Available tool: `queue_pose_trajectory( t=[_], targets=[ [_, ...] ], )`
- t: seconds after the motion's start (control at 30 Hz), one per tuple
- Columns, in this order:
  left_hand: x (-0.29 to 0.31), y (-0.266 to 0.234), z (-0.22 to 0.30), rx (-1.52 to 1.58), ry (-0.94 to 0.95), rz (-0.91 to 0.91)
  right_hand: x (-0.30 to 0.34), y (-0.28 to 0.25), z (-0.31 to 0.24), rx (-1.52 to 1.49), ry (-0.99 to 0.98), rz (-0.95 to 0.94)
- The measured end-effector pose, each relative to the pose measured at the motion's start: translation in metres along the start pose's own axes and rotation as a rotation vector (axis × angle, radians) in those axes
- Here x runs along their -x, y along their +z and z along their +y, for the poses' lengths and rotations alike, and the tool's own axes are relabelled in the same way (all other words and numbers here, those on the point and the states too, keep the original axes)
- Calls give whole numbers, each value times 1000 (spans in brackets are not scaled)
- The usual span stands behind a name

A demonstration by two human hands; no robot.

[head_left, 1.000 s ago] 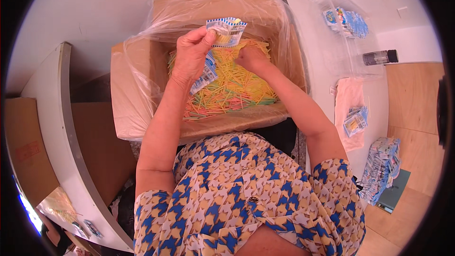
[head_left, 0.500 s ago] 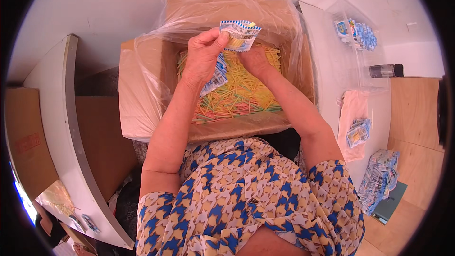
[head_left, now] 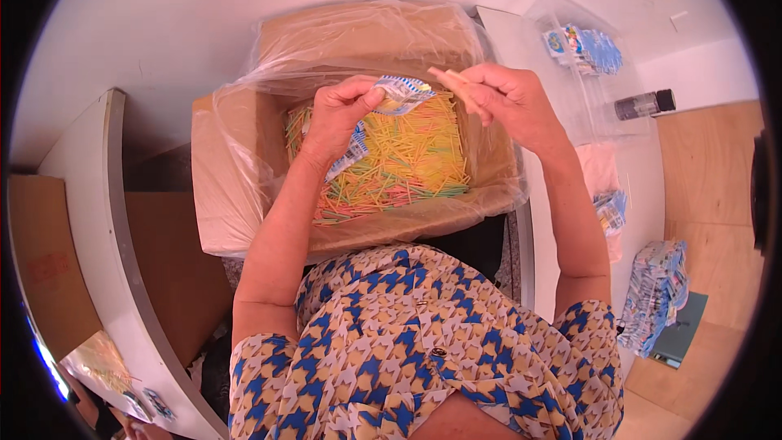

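My left hand (head_left: pixel 336 124) pinches a small blue-and-white striped packet (head_left: pixel 405 98) above a plastic-lined cardboard box (head_left: pixel 232 165). To its right, my right hand (head_left: pixel 515 106) is closed on a few pale pinkish thin sticks (head_left: pixel 458 88), over the box's right side and apart from the packet. Inside the box lies a thick layer of thin sticks (head_left: pixel 415 155), mostly yellow, with green and pink ones toward the near edge. A second striped packet (head_left: pixel 350 153) rests on the sticks, partly hidden by my left hand and wrist.
At the right stands a clear plastic bin (head_left: pixel 562 85) with striped packets (head_left: pixel 599 50) and a dark bottle (head_left: pixel 643 104) beside it. Nearer lie a pink cloth (head_left: pixel 599 165) with packets on it, and a bundle of packets (head_left: pixel 654 285). A white panel (head_left: pixel 77 183) stands at the left.
My right hand has come up out of the box and to the right, now with pale sticks in its fingers. The packet in my left hand is tilted differently. The view has shifted slightly.
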State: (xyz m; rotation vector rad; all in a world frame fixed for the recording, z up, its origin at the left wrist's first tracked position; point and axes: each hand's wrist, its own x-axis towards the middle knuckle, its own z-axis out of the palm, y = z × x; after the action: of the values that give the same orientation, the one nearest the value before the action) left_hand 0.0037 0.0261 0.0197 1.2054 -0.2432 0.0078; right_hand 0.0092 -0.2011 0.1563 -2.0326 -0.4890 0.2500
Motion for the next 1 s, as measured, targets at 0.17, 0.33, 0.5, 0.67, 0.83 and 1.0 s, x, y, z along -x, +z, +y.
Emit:
queue_pose_trajectory(
  t=[0.17, 0.33, 0.5, 0.67, 0.83, 1.0],
  targets=[
    [1, 4, -7, -53, 8, -87, 5, -1, -15, 517, -162, -84],
    [3, 7, -12, -39, -25, -107, 10, 4, -21, 626, -122, -118],
    [2, 3, -13, -64, -6, -100, 15, 4, -22, 562, -62, -63],
    [4, 7, -9, -80, -21, -144, 12, 9, -20, 820, -93, -150],
    [5, 10, -18, -119, -55, -211, 0, 27, -24, 1048, -132, -292],
    [6, 10, -21, -111, -91, -187, -9, 34, -22, 869, -267, -143]
  ],
)
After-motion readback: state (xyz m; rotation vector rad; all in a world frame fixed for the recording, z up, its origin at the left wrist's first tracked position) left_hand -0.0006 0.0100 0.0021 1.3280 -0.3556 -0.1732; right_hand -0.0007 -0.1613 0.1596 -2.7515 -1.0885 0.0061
